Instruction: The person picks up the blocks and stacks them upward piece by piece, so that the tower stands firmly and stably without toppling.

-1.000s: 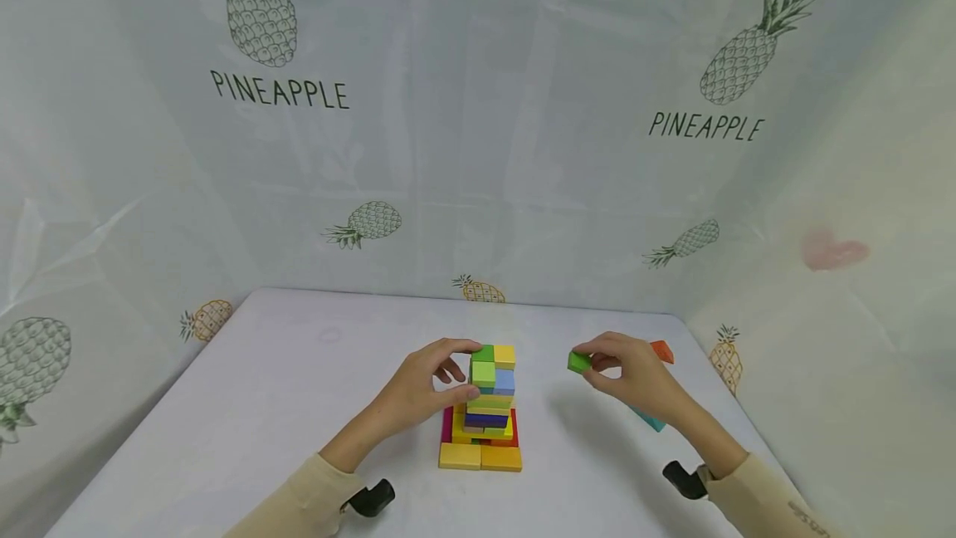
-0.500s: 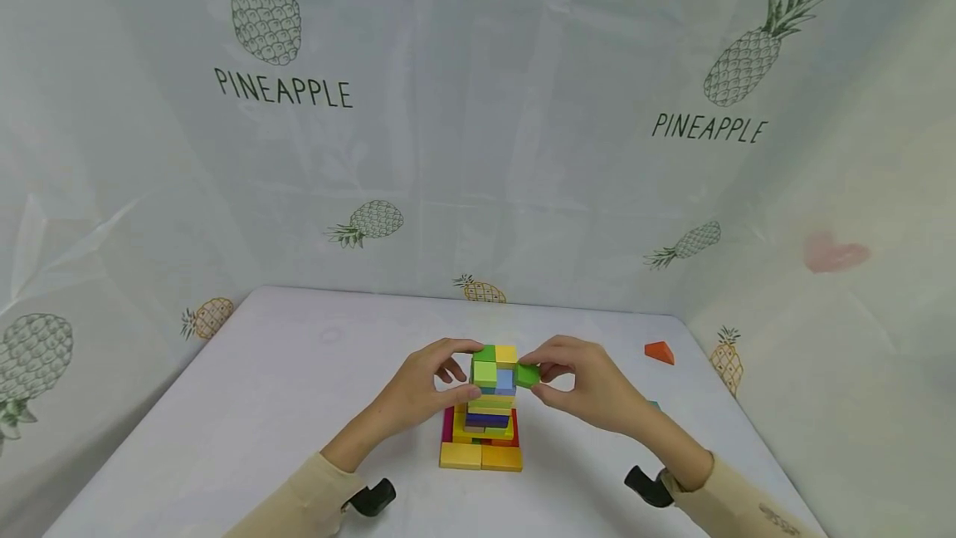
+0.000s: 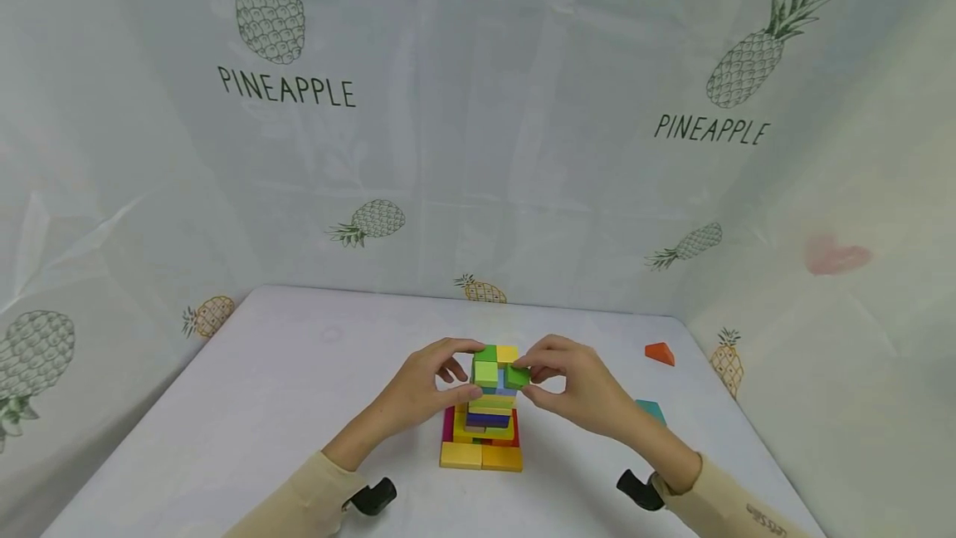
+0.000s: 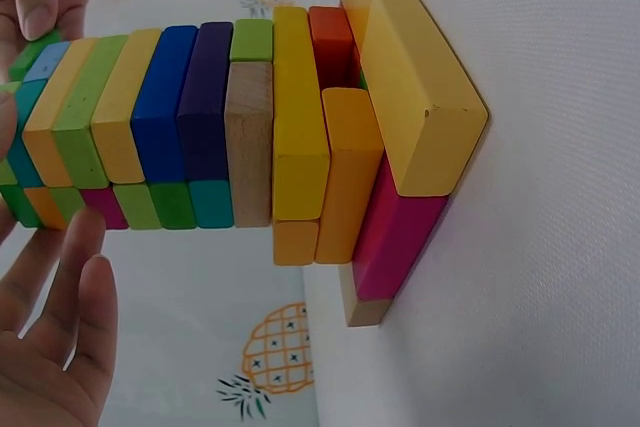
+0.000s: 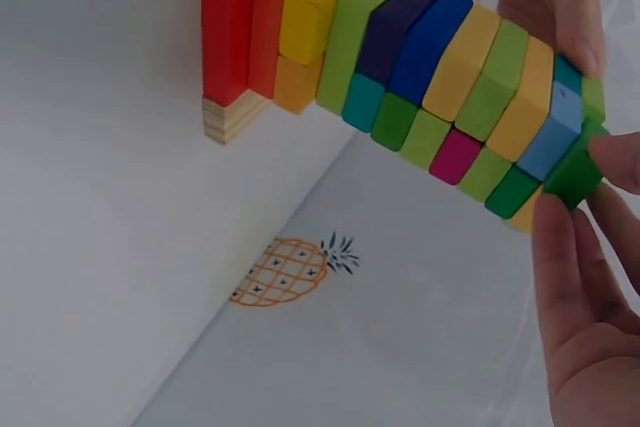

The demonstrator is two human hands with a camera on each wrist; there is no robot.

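Note:
A tall tower of coloured wooden blocks (image 3: 489, 420) stands upright on a wider base, with green and yellow blocks at its top. My left hand (image 3: 421, 382) holds the tower's upper left side, thumb at the front and fingers reaching to the back. Between thumb and fingertips, my right hand (image 3: 578, 384) pinches a small green block (image 3: 517, 377) at the tower's top right. In the right wrist view this green block (image 5: 577, 169) sits against the top layer, beside a light blue block (image 5: 556, 130); whether its underside rests fully is hidden.
An orange-red block (image 3: 660, 354) lies on the white table (image 3: 299, 405) to the right. Nearer, a teal block (image 3: 651, 411) lies partly behind my right forearm. A pineapple-print curtain (image 3: 478, 148) hangs around the table's back and sides.
My right hand has carried the green block leftward from beyond the tower to its top right side, uncovering the orange-red block. My left hand has stayed on the tower.

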